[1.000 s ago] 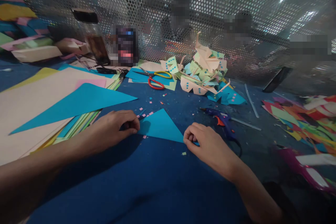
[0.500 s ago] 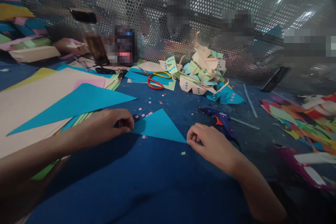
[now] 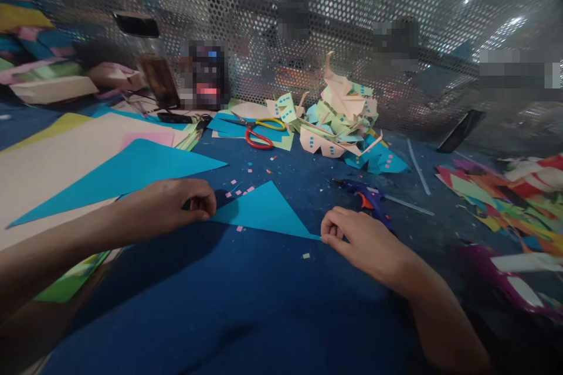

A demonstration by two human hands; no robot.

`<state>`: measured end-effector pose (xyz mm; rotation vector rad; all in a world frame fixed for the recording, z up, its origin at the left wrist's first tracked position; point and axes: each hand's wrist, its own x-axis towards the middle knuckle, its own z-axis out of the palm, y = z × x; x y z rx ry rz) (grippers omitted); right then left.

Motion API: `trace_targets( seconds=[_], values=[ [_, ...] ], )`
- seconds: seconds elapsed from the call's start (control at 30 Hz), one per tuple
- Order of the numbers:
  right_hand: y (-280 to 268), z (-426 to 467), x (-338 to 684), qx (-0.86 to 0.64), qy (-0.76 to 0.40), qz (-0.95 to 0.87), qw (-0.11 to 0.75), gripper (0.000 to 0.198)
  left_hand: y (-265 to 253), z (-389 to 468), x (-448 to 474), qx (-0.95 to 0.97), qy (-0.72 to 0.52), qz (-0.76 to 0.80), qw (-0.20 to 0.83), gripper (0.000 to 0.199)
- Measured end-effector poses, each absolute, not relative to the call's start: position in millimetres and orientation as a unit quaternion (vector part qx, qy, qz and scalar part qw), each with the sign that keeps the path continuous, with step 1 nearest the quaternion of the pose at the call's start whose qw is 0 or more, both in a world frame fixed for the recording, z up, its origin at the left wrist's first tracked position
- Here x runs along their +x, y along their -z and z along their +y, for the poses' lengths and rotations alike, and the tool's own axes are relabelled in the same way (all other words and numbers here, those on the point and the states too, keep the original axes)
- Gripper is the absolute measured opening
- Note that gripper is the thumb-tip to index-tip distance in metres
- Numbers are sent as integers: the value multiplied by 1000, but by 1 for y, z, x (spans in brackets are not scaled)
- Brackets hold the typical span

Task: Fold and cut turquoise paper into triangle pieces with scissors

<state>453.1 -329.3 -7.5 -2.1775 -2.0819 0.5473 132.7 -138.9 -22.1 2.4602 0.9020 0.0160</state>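
A blue paper triangle [image 3: 269, 211] lies on the dark blue table, its peak pointing away from me. My left hand [image 3: 193, 202] is closed with its fingertips at the triangle's left corner, which they partly hide. At the opposite end, my right hand [image 3: 347, 228] pinches the thin right corner between thumb and fingers. Just beyond my left hand rests a larger blue folded sheet [image 3: 127, 173] on a stack of coloured paper [image 3: 48, 149]. A blue glue gun [image 3: 367, 193] with an orange trigger lies behind my right hand.
Red-and-yellow-handled scissors [image 3: 259, 132] lie on paper near the back. Beside them is a heap of folded paper pieces [image 3: 343, 117]. A bottle [image 3: 158, 73] stands at back left; coloured scraps [image 3: 505, 199] and a purple tool [image 3: 505, 281] are at right. Perforated metal [image 3: 255, 17] closes off the back.
My hands have moved slightly apart, the left one leftward and the right one rightward. More of the triangle's two corners shows between them.
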Motion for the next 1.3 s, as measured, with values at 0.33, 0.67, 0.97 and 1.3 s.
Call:
trace_targets(
  seconds=[0.33, 0.67, 0.97, 1.3],
  values=[
    [4, -330, 457, -724, -189, -663, 13, 11, 12, -131, 133, 884, 61, 382, 264, 21],
    [8, -333, 462, -724, -181, -666, 26, 11, 14, -123, 126, 879, 53, 380, 282, 17],
    [5, -334, 465, -718, -176, -672, 29, 14, 15, -118, 124, 869, 66, 384, 304, 16],
    [7, -321, 433, -681, -85, -694, 218, 15, 14, -118, 124, 880, 80, 369, 287, 15]
  ],
)
